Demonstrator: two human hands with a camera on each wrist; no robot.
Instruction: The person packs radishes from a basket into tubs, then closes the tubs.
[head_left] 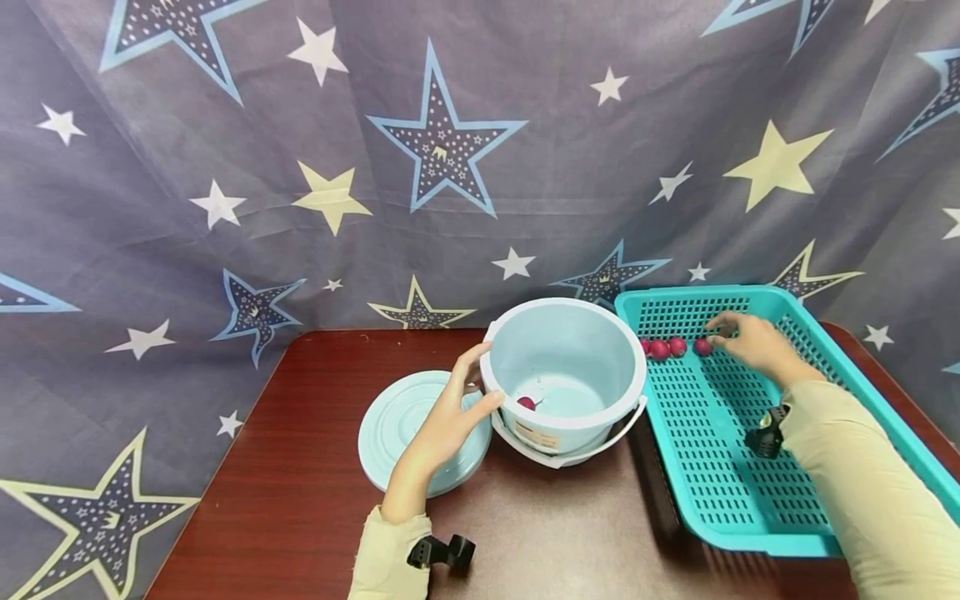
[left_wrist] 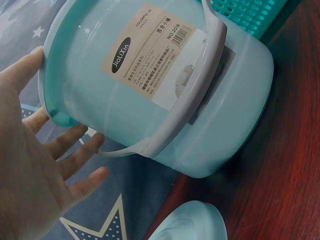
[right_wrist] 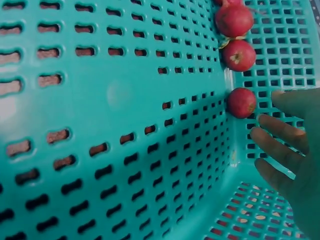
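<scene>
Our right hand [head_left: 759, 342], fingers loosely spread, hovers just beside the end radish [head_left: 702, 347] in the basket [head_left: 720, 479]; we should pinch it squarely, gently. Our left hand [head_left: 447, 414], fingers extended, rests against the bucket [head_left: 564, 362].

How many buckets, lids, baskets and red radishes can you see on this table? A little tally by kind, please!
Bucket: 1
Lid: 1
Basket: 1
Red radishes: 5 (4 in the basket, 1 in the bucket)
Total: 8 in view; more radishes could be hidden.
</scene>
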